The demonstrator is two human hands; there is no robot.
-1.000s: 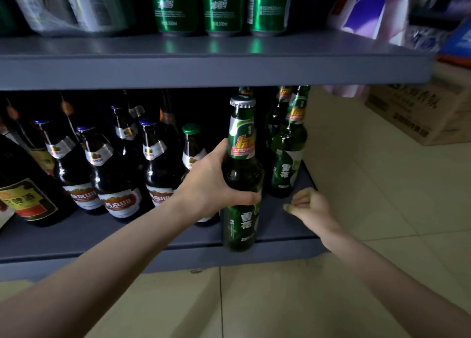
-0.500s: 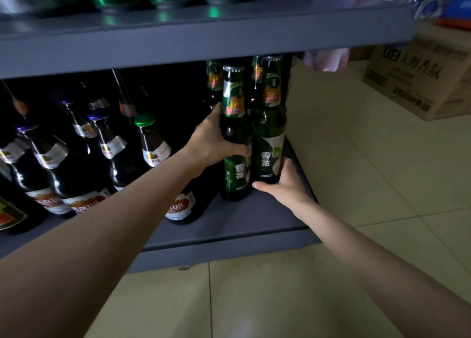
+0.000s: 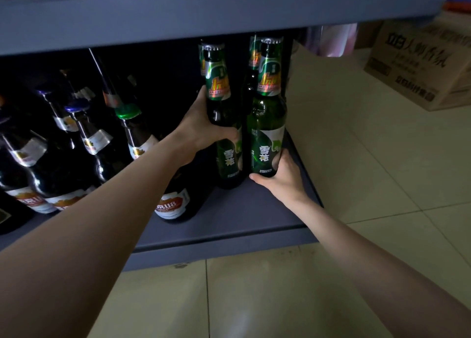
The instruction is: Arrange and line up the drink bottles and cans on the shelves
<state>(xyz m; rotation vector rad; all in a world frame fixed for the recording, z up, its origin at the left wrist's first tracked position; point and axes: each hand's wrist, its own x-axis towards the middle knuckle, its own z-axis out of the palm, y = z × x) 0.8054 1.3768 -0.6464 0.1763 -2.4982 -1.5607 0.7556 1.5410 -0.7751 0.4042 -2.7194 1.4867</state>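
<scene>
Green bottles in both hands' grips

Your left arm reached in from the lower left, bare forearm stretched forward and up toward the right end of the lower shelf. Your left hand was curled round the shoulder of a green bottle, thumb up along its near side, fingers hidden behind the glass. Your right arm came in from the lower right corner, wrist straight. Your right hand cupped the base of a second green bottle, thumb across the front, fingers wrapped round its right side.
</scene>
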